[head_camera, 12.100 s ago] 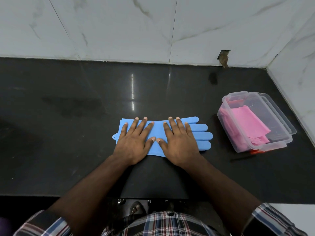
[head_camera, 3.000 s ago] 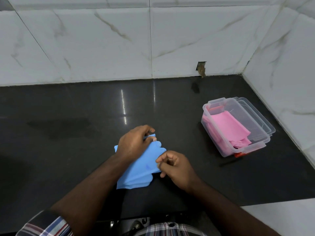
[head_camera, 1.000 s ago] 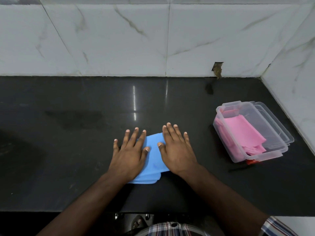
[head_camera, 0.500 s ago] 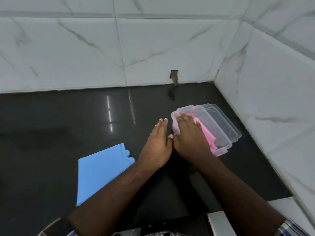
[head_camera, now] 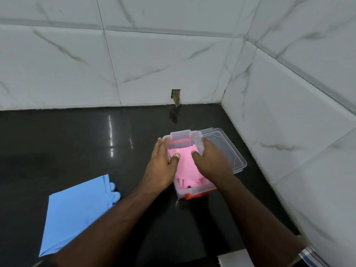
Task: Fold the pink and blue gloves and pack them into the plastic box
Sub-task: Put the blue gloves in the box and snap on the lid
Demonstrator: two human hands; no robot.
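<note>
The clear plastic box [head_camera: 195, 189] with red clasps stands on the black counter near the right corner. A folded pink glove [head_camera: 186, 167] lies inside it. My left hand [head_camera: 163, 167] holds the box's left wall, fingers outside and thumb over the rim on the pink glove. My right hand [head_camera: 211, 162] holds the right wall the same way. The folded blue gloves [head_camera: 77, 211] lie flat on the counter at lower left, apart from both hands, with fingertips showing at their right edge.
The clear lid [head_camera: 226, 149] lies against the box's right side. White marble-tiled walls [head_camera: 289, 112] close in at the back and right, with a small hole [head_camera: 176, 95] at the back wall's base. The counter's front edge [head_camera: 231, 253] runs under my forearms.
Both hands left the folded blue gloves and moved right to the box. They now grasp its two sides, thumbs inside, and my view has turned toward the corner.
</note>
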